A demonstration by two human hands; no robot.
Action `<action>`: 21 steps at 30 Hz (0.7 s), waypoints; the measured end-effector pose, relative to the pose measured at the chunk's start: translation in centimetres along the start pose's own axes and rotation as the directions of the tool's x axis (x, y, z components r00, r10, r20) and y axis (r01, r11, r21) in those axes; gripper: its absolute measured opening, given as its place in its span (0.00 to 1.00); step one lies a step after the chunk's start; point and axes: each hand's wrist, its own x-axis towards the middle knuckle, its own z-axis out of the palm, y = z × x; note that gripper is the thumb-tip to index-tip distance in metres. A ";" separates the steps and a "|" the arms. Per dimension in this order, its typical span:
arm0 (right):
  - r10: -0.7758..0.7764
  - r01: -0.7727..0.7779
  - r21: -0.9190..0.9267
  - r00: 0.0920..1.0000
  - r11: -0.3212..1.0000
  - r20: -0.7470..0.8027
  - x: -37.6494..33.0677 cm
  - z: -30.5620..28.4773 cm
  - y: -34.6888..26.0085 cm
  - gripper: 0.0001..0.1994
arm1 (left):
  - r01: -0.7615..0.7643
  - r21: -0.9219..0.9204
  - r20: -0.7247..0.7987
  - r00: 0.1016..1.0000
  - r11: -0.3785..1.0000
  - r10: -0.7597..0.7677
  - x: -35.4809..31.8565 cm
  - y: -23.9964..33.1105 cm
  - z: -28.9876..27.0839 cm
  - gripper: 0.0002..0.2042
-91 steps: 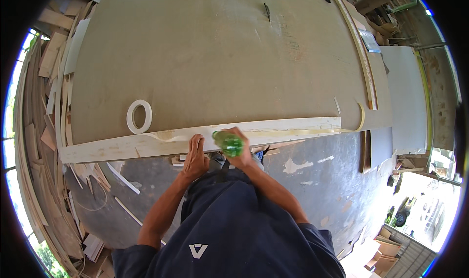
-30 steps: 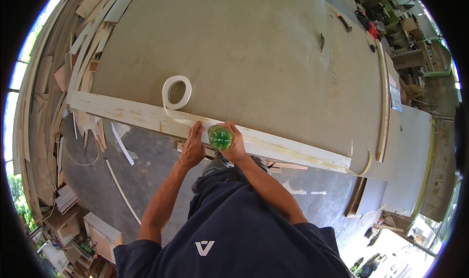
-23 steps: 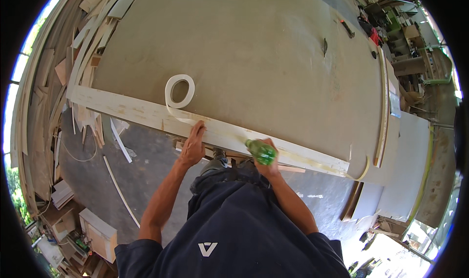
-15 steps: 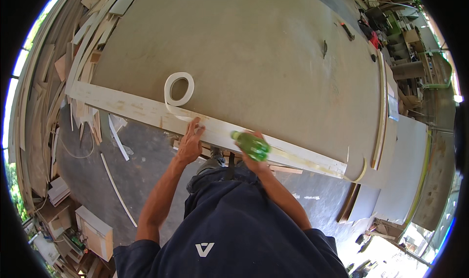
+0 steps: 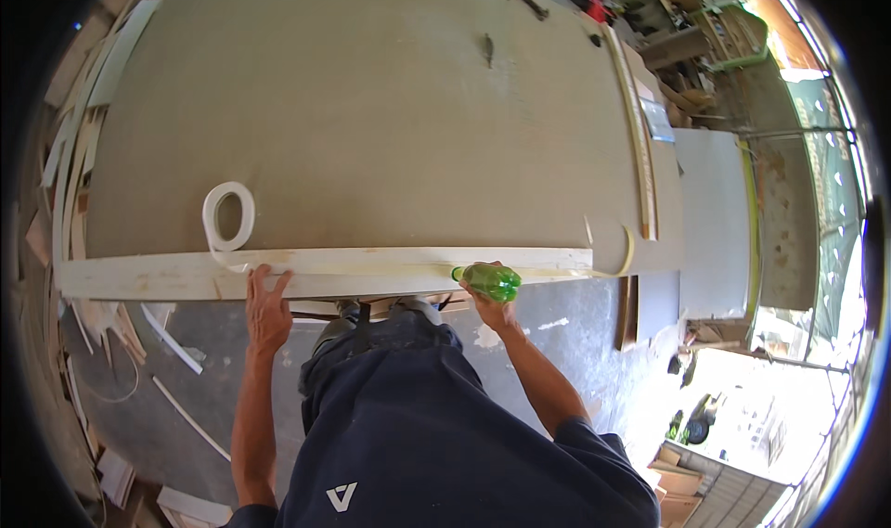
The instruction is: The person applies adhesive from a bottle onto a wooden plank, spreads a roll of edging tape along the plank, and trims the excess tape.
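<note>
A long narrow white board [image 5: 139,277] lies along the near edge of a large tan panel, with brownish smudges on its face. My left hand [image 5: 267,316] rests with fingers apart on the board's left part, touching a thin white strip that runs from a roll of edge banding [image 5: 213,217]. The roll sits on the panel just beyond. In my right hand [image 5: 488,310] is a green plastic bottle [image 5: 497,283], tipped sideways with its narrow end pointing left over the board. A pale yellowish streak runs along the board beneath it. The strip's curled right end [image 5: 629,252] overhangs the board.
The wide tan panel [image 5: 353,120] carries a hammer [image 5: 533,6] and a small dark tool [image 5: 488,50] at its far right. A wooden batten [image 5: 633,134] lies along its right side. Offcuts [image 5: 111,333] and loose strips lie at the left.
My right hand has moved the bottle rightward along the board. My left hand stays near the roll. The whole view has turned and shifted.
</note>
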 end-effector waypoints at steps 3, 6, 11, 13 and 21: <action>-0.223 0.205 -0.220 0.973 0.954 -0.062 0.3 0.3 -1.1 0.13 | 0.096 -0.008 0.063 0.993 0.995 -0.096 0.4 0.7 -0.1 0.26; -0.193 0.189 -0.048 0.976 0.981 -0.104 1.5 5.9 -5.4 0.12 | 0.121 -0.028 0.146 0.983 0.992 -0.116 0.2 0.2 -0.7 0.28; -0.366 0.360 0.121 0.930 0.925 0.036 4.1 14.1 -10.6 0.11 | 0.078 -0.065 0.070 0.995 0.995 -0.074 -0.2 -1.3 -0.3 0.27; -0.312 0.274 0.206 0.932 0.939 0.184 5.6 15.6 -11.3 0.10 | 0.133 -0.131 0.087 0.989 0.982 -0.122 0.4 -0.9 -0.7 0.24; -0.500 0.391 0.375 0.826 0.840 0.260 7.4 23.1 -12.8 0.13 | 0.103 -0.217 -0.019 0.994 0.971 -0.110 0.0 -1.6 -0.3 0.27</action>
